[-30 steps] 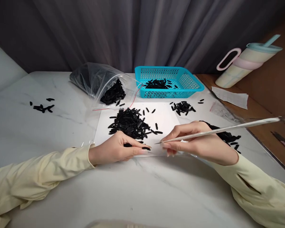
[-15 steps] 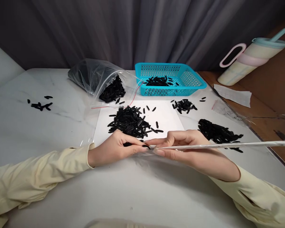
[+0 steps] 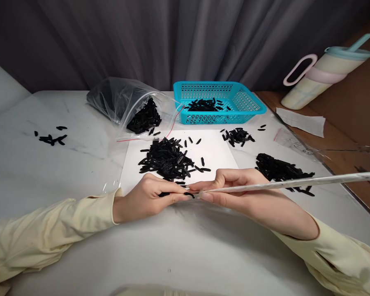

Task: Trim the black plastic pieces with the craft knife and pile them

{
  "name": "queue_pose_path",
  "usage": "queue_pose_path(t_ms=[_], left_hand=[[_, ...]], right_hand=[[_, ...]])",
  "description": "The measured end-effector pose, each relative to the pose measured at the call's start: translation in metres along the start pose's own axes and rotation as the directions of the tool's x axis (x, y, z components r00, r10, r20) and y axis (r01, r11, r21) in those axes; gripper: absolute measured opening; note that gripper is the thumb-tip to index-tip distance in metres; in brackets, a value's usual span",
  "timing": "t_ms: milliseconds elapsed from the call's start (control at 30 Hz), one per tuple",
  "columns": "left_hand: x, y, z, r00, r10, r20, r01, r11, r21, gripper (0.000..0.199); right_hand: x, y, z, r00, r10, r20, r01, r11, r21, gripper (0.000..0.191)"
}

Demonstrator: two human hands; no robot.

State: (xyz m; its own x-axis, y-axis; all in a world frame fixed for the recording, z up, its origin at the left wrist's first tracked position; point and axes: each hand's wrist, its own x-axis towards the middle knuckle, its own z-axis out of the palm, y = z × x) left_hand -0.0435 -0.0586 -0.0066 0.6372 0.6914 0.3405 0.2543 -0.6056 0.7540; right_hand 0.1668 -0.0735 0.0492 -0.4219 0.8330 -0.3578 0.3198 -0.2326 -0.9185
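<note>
My left hand (image 3: 146,195) is closed, thumb and fingers pinching a small, slender black piece (image 3: 189,194) whose curved tip sticks out past the fingertips. Opposite it, the thumb and fingers of my right hand (image 3: 245,193) grip the narrow end of a long, thin whitish stick (image 3: 322,180), which runs off past the right edge. The two sets of fingertips nearly meet; whether the black piece touches the stick I cannot tell. Just beyond them, a heap of similar black pieces (image 3: 169,158) lies on a white sheet (image 3: 131,164).
A turquoise basket (image 3: 222,119) and a clear zip bag (image 3: 111,96) at the back both hold black pieces. More pieces lie at right (image 3: 280,168) and far left (image 3: 52,139). A tumbler with a straw (image 3: 323,78) and a paper slip (image 3: 302,121) are at back right.
The stick's far end has risen slightly. The fingertips have shifted a little, and more of the black piece's curved tip shows. The whole view has moved slightly.
</note>
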Motion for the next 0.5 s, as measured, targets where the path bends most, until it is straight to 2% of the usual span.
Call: queue_pose_path(t_ms=[200, 333, 500], left_hand=[[-0.0006, 0.0017, 0.0002, 1.0, 0.027, -0.006, -0.026, 0.994, 0.109, 0.015], [-0.0028, -0.001, 0.0027, 0.987, 0.153, -0.055, -0.144, 0.979, 0.143, 0.013], [-0.0064, -0.004, 0.0055, 0.97, 0.237, -0.055, -0.218, 0.948, 0.233, 0.012]], right_hand=[[-0.0065, -0.0006, 0.0045, 1.0, -0.016, -0.018, 0.015, 0.998, -0.059, 0.023], [-0.0074, 0.0, 0.0051, 0.999, -0.03, -0.042, 0.027, 0.998, -0.058, 0.022], [-0.0071, 0.001, 0.0065, 0.999, -0.041, -0.025, 0.039, 0.997, -0.071, 0.022]])
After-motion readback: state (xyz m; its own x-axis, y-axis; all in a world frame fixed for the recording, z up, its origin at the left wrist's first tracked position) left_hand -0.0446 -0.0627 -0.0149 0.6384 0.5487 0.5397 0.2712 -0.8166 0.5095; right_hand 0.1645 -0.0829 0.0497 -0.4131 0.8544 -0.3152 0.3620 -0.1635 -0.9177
